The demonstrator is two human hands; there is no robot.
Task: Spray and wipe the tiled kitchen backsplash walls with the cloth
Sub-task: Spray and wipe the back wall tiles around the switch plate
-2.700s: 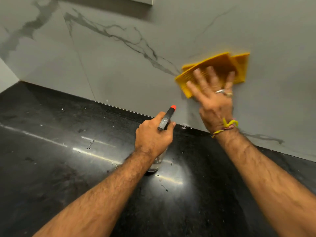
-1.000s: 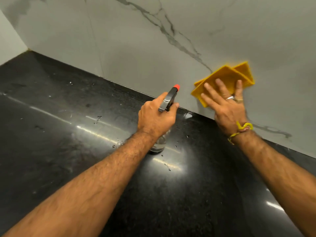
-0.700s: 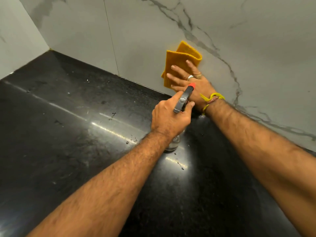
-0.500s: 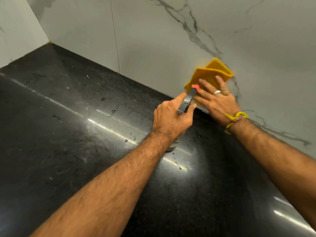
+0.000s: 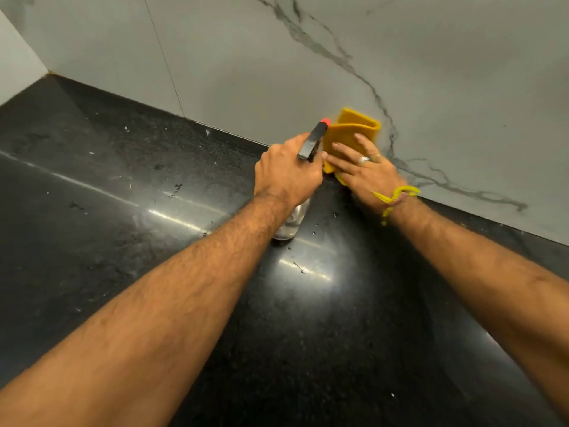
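A folded yellow cloth [image 5: 354, 131] lies flat against the grey marble-veined backsplash [image 5: 277, 66], low down where the wall meets the counter. My right hand [image 5: 363, 171] presses it to the tile with straight, spread fingers. My left hand [image 5: 286, 174] grips a clear spray bottle [image 5: 291, 221] that stands on the counter. Its black trigger head with an orange nozzle tip [image 5: 324, 121] points at the wall, just left of the cloth. Most of the bottle's body is hidden behind my left hand.
The black polished countertop [image 5: 123, 226] runs from the wall toward me, dotted with small water drops and specks. A second wall [image 5: 18, 75] meets the backsplash in the far left corner. A vertical tile joint [image 5: 166, 63] runs left of my hands.
My right hand has slid the cloth down and slightly left along the wall to its bottom edge. My left hand keeps the same hold on the bottle, which stays in place.
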